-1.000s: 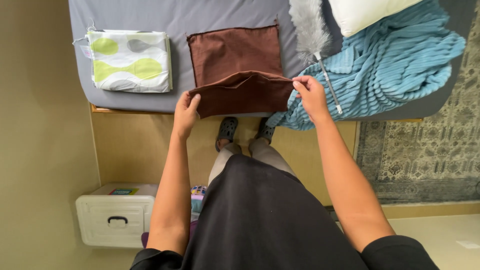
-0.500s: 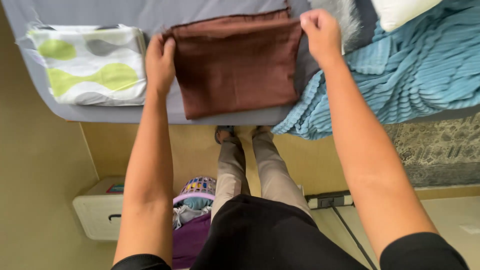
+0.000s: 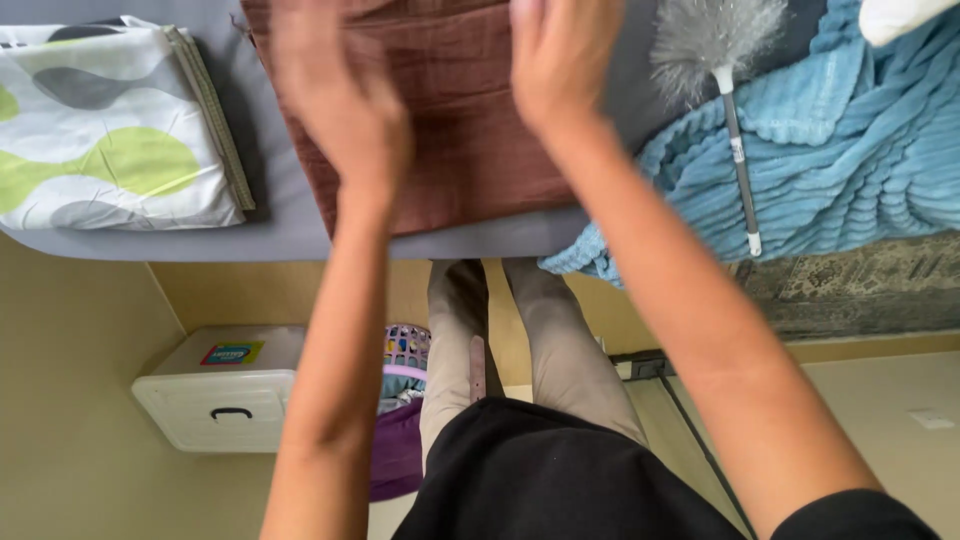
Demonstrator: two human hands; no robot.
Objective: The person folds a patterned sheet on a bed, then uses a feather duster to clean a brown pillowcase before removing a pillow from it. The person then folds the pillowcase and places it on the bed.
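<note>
— What are the hands doing over the bed (image 3: 300,235)?

— Both are lying flat on the folded brown cloth (image 3: 470,150). The left hand (image 3: 340,100) is pressing on its left half, and the right hand (image 3: 560,60) is resting on its upper right part.

— Are the fingers gripping anything?

— The left fingers are looking blurred, but they are spreading loosely over the cloth, not pinching it. The right fingers are running out past the top edge of the view, so I cannot tell how they are set.

— And where is the cloth sitting?

— It is lying on the grey bed sheet, its near edge close to the edge of the mattress, between a folded white sheet with green and grey patches (image 3: 110,130) on the left and a rumpled blue ribbed blanket (image 3: 840,170) on the right.

— Anything else lying about?

— A grey feather duster (image 3: 725,60) is resting across the blanket, handle pointing toward the person. Below, on the floor, a white plastic drawer box (image 3: 220,395) is standing beside a purple laundry basket (image 3: 400,420), next to the person's legs.
</note>
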